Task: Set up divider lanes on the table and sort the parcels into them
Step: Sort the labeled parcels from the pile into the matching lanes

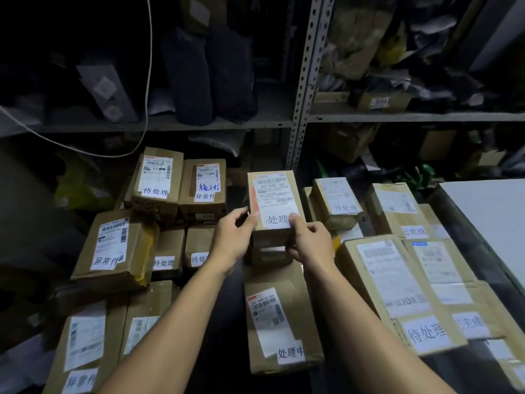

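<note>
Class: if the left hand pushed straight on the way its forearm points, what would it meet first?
The left hand already grips the small brown cardboard parcel. Beyond that, probably the grey metal shelf upright, though depth is unclear.

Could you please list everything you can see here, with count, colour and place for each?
held parcel: one, brown, white label, centre, raised
other parcels: about a dozen, brown cardboard, white labels, spread around it
white board: one, far right
metal shelving: grey, behind, packed with dark bags and boxes
cable: one, white, hanging upper left
left hand: grips the held parcel's left side
right hand: grips its right side
</note>
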A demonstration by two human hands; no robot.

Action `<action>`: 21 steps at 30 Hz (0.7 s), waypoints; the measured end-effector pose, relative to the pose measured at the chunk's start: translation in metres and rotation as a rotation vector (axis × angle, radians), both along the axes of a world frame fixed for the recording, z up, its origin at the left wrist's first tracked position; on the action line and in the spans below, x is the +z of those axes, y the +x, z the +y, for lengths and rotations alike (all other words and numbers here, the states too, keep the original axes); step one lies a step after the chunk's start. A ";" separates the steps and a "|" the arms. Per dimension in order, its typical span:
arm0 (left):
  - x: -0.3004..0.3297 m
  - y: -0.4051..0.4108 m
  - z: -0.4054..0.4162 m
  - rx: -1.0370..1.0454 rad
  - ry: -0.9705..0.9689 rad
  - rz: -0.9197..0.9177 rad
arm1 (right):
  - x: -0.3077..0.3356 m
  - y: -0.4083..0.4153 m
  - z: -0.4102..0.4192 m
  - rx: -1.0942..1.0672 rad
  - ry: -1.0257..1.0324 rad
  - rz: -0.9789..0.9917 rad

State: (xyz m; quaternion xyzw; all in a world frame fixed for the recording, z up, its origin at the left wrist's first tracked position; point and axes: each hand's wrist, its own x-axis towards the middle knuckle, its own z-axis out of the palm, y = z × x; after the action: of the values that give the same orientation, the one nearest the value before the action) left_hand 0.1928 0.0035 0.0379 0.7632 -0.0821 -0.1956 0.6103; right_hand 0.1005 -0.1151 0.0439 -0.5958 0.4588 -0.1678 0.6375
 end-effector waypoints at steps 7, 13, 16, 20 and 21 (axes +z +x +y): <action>-0.040 0.011 -0.012 -0.042 0.074 0.098 | -0.030 0.010 -0.010 0.041 -0.066 0.152; -0.048 0.012 -0.011 -0.043 0.059 0.094 | -0.037 0.008 -0.015 0.095 -0.121 0.193; -0.049 0.013 -0.010 -0.044 0.027 0.102 | -0.033 0.005 -0.019 0.152 -0.170 0.262; -0.041 0.014 -0.010 -0.007 -0.056 0.159 | -0.020 0.001 -0.023 0.143 -0.221 0.252; -0.037 0.017 -0.008 0.006 -0.062 0.155 | -0.014 0.002 -0.023 0.106 -0.258 0.220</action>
State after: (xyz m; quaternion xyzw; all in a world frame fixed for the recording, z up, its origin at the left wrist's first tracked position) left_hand 0.2093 -0.0044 0.0008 0.7267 -0.0384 -0.2495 0.6389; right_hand 0.1021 -0.1382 0.0301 -0.7108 0.4682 -0.1250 0.5098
